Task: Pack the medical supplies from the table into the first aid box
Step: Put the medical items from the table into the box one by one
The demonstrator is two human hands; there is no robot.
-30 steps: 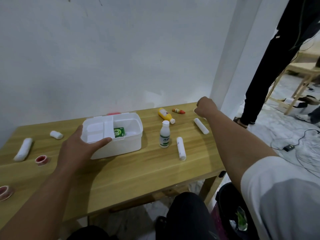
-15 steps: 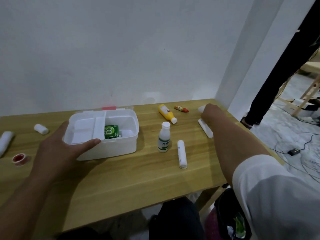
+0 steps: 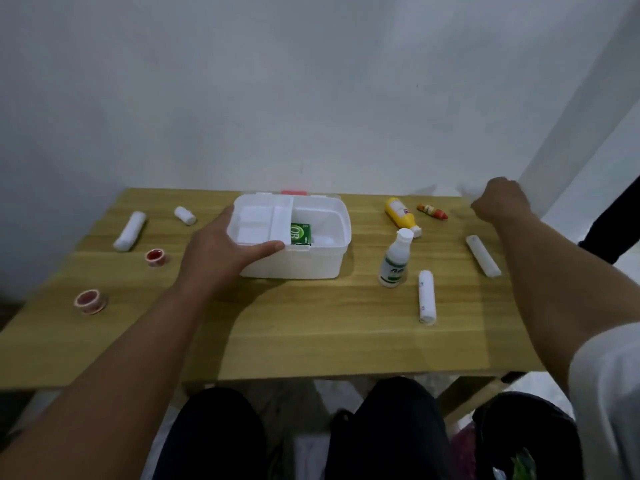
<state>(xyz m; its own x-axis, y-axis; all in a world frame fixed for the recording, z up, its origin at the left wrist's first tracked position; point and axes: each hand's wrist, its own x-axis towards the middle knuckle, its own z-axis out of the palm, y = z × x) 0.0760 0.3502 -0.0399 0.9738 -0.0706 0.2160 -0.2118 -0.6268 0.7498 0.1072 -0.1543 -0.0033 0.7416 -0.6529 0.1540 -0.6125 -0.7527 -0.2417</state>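
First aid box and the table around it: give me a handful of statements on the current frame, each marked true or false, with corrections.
1. The first aid box is open, with a green packet inside. True.
2. The left hand lies flat on the table, apart from the box. False: it grips the box's left end, thumb along the front rim.
3. The white bottle stands upright while the yellow bottle lies on its side. True.
4. Both red tape rolls sit right of the box. False: they lie left of it.
5. The right hand is closed near the table's far right corner. True.
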